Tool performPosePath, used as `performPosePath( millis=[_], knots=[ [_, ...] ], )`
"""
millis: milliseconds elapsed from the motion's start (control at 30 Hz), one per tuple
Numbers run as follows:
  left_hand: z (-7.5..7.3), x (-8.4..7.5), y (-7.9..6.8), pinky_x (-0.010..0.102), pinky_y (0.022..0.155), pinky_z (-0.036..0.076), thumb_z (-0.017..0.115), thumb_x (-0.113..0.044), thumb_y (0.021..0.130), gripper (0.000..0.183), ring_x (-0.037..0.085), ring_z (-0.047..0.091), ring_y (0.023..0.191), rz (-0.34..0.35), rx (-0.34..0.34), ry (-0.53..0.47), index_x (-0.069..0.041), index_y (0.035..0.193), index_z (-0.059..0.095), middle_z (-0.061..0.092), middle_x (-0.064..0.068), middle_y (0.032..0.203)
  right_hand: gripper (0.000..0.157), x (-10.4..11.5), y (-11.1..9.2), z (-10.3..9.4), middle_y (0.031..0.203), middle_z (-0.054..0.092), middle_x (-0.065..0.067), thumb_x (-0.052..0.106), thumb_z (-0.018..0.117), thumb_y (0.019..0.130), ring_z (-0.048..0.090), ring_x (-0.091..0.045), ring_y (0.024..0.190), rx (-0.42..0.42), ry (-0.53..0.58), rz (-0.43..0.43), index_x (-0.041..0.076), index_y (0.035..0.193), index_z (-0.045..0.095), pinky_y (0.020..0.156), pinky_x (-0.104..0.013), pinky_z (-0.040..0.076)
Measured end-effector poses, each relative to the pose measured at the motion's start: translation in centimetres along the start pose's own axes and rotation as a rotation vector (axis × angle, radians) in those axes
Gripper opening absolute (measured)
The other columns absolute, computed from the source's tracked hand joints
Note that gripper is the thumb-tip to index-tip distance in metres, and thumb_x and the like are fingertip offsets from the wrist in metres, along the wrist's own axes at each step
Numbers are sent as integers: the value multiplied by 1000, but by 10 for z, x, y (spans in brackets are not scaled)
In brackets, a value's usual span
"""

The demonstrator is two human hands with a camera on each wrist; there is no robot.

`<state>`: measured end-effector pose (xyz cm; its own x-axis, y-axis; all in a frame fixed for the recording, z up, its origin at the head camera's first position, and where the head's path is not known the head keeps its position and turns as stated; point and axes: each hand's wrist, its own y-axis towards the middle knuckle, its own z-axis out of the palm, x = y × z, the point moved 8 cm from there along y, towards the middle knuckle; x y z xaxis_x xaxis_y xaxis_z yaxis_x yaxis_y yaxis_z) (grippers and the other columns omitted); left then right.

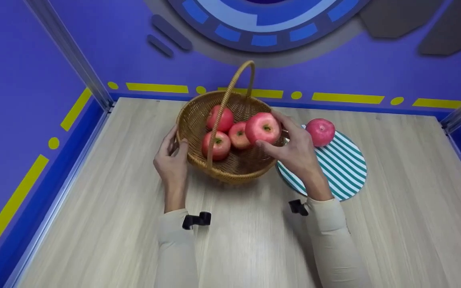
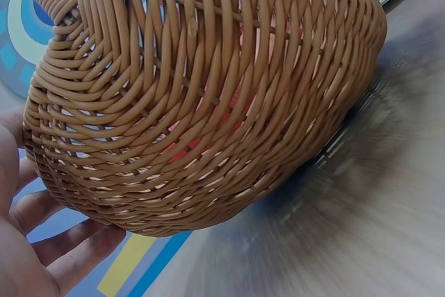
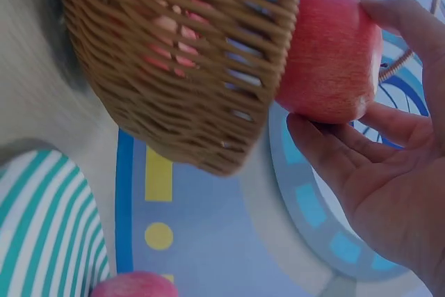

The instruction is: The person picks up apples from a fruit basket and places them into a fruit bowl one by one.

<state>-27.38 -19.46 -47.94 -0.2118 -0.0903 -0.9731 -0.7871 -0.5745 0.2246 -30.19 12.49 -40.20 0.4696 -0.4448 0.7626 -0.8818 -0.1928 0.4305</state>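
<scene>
A brown wicker basket with an arched handle stands mid-table in the head view, three red apples lying inside. My left hand grips its left side, thumb at the rim and fingers along the outer weave. Over the basket's right rim, my right hand holds another red apple between thumb and fingers. In the right wrist view this held apple overlaps the rim's edge. One more apple rests on a round green-and-white striped plate to the right.
The light wood table is bounded by a blue-purple panel at the back and another at the left. A metal frame strip runs up the back left corner. The basket handle arches above the apples.
</scene>
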Motion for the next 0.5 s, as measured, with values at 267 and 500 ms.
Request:
performPosePath(
  millis=[267, 500],
  knots=[
    [-1, 2, 0, 40, 104, 57, 73, -5, 98, 41, 27, 69, 122, 9, -4, -26, -11, 139, 72, 70, 12, 137, 82, -2, 0, -24, 145, 61, -10, 21, 92, 86, 60, -20, 126, -75, 40, -15, 3, 156, 52, 106, -40, 56],
    [-3, 2, 0, 33, 102, 58, 72, -7, 98, 40, 24, 69, 121, 32, -3, -14, -12, 138, 73, 70, 10, 136, 83, -9, -3, -42, 147, 60, -10, 20, 91, 88, 60, -23, 128, -121, 33, 37, 3, 158, 49, 107, -34, 54]
  ],
)
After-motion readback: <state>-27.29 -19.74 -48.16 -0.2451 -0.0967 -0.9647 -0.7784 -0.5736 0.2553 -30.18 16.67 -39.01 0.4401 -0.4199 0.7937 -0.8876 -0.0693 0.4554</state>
